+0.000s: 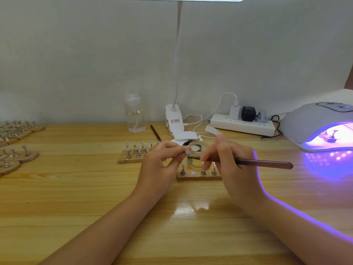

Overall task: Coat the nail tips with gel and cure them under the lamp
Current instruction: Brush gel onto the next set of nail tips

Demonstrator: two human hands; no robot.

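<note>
Near the middle of the pale wooden bench [76,207], the left hand [158,167] pinches a small clear nail tip [186,150]; the right hand [231,165] grips a slim brown brush [263,163]. An overloaded brush could flood gel onto the fingertips [180,150], or a bump could tip the clear glass jar [196,153] behind.

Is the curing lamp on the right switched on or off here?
On: the curing lamp glows violet inside its opening and throws purple light onto the table.
</note>
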